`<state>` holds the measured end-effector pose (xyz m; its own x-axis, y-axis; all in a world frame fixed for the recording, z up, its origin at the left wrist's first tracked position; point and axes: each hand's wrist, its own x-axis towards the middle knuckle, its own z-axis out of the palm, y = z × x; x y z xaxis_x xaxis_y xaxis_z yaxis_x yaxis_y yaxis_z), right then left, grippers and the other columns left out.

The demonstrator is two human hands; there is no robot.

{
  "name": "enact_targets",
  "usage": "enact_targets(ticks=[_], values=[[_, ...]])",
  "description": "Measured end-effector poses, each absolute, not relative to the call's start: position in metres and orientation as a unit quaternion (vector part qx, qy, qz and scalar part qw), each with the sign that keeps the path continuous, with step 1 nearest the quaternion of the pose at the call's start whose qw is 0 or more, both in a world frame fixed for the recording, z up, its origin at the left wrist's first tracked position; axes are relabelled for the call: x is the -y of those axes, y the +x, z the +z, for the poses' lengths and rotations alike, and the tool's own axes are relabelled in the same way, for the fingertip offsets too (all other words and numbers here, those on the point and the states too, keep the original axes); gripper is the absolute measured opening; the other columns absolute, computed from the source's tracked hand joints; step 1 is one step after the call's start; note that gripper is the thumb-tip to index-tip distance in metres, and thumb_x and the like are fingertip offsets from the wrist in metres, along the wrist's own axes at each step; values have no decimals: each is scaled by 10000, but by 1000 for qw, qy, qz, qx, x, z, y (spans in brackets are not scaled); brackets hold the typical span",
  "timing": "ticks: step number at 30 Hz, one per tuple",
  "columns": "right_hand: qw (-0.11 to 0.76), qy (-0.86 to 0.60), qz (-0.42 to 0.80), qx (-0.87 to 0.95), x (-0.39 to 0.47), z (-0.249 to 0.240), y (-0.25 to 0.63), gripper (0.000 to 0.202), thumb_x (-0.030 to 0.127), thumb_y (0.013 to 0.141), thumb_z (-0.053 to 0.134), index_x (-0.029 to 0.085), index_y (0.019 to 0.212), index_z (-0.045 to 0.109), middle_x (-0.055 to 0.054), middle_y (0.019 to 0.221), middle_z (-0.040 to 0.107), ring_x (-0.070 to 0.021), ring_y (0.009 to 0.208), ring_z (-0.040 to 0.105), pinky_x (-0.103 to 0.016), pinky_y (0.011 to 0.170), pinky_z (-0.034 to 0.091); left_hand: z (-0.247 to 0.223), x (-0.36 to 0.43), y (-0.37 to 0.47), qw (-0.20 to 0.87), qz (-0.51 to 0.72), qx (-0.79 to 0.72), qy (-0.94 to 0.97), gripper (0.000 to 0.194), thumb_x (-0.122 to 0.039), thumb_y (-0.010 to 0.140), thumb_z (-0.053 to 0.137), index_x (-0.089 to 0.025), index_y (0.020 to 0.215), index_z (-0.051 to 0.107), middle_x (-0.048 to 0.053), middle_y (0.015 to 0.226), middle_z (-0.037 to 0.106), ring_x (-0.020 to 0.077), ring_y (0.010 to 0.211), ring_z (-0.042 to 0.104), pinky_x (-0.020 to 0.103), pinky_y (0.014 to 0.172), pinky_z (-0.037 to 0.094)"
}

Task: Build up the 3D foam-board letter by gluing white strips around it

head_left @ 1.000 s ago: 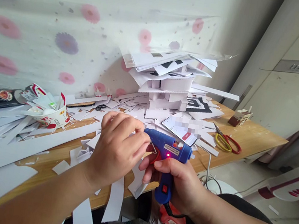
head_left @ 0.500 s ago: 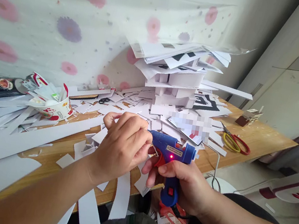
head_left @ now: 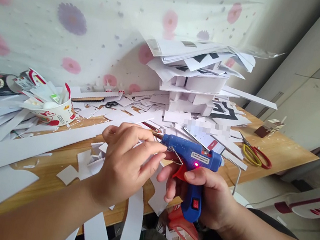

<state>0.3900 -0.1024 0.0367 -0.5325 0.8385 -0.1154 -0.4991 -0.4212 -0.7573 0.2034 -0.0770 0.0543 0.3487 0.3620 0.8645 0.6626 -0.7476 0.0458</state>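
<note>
My right hand [head_left: 211,196] grips a blue hot glue gun [head_left: 184,146] by its handle, fingers around the red trigger. A small red light glows on its side, and a red switch shows on the handle. The nozzle points left. A thin wire stand [head_left: 177,155] hangs under the gun's front. My left hand [head_left: 128,164] is at the nozzle end, fingers bent, with thumb and index tips close together beside the wire stand. Whatever lies between those fingertips is hidden. Cut white board pieces [head_left: 87,161] lie on the wooden table [head_left: 58,193] below.
A stacked white board model [head_left: 192,101] with sheets on top stands at the back. A phone [head_left: 202,138], scissors [head_left: 254,152] and a small carton [head_left: 269,127] lie to the right. At left is a paper tub [head_left: 53,112] filled with scraps. Long strips [head_left: 133,218] overhang the front edge.
The view has shifted slightly. The glue gun and my right hand have moved a little right. My left index finger has straightened somewhat, and more of the wire stand shows.
</note>
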Motion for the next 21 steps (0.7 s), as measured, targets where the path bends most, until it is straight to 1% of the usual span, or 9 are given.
enact_targets(ticks=[2,4,9,15,19,21], values=[[402,-251,804,358,104,34,387,282,292,653,609,108,821,740,-83,727,705,-142,597,636,-240,631,499,55,77,206,162,-477,319,-803,116,-149,812,692,-251,862,670,11,821,626,213,816,588,426,767,360],[394,-260,801,368,104,33,384,268,296,661,594,105,781,740,-78,658,680,-146,591,622,-249,628,494,54,76,208,161,-477,320,-803,101,-148,814,691,-245,814,666,4,801,630,208,806,591,429,767,360],[421,-281,777,375,105,32,378,194,242,630,600,129,729,722,-72,746,701,-139,574,614,-261,607,498,51,73,206,174,-459,323,-809,121,-132,828,664,-228,760,633,2,782,634,207,802,583,440,771,340],[426,-310,768,363,108,35,371,179,228,590,624,119,700,714,-48,631,664,-125,547,612,-208,536,469,46,72,202,244,-426,303,-817,113,-86,789,612,-196,783,588,41,823,645,245,845,580,460,776,329],[428,-297,779,350,108,38,369,153,204,576,621,123,681,698,-39,718,682,-111,518,616,-201,510,460,46,71,201,252,-429,297,-815,109,-83,801,597,-188,798,571,47,837,631,239,859,572,450,778,328],[427,-288,785,345,108,39,369,166,197,579,612,121,704,691,-41,745,690,-110,506,616,-211,519,473,46,70,201,249,-428,296,-817,100,-96,812,596,-189,798,562,47,844,626,237,866,570,448,784,326]])
